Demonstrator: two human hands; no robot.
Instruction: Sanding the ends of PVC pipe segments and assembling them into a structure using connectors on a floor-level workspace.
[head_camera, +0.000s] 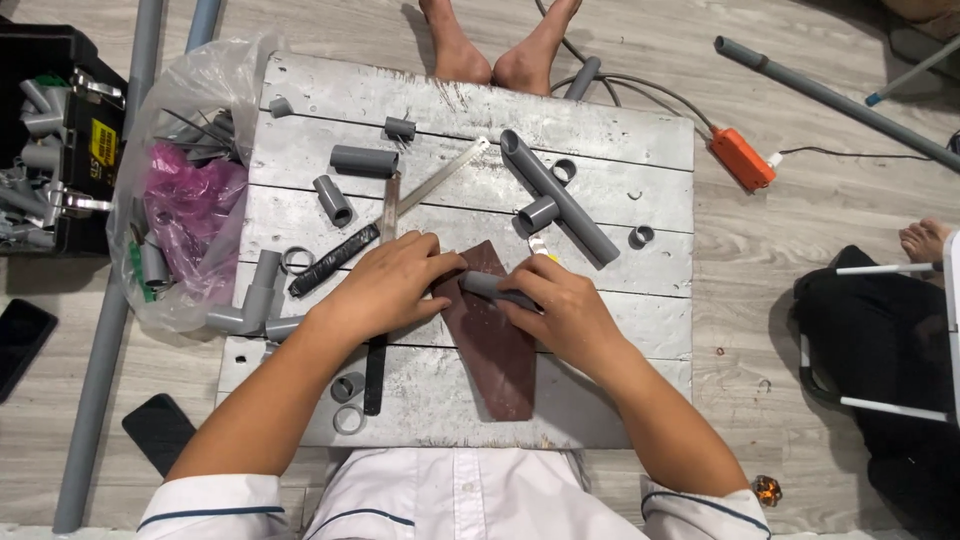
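- The left hand (385, 285) and the right hand (562, 312) meet over the middle of a grey wooden board (600, 130), each closed around one end of a short grey pipe piece (487, 285).
- The pipe piece lies crosswise on a strip of dark red-brown sandpaper (500, 365), which runs from under the hands toward the near edge of the board.
- Just beyond the right hand lies a long grey pipe with a tee fitting (560, 200), set diagonally.
- Left of the left hand lie a black file (335, 260), a grey elbow joint (255, 300) and loose grey rings; a metal ruler (435, 180) lies farther off.
- A clear plastic bag (190, 190) with pink and grey contents sits at the board's left edge.
- An orange power strip (742, 160) lies on the floor to the far right.
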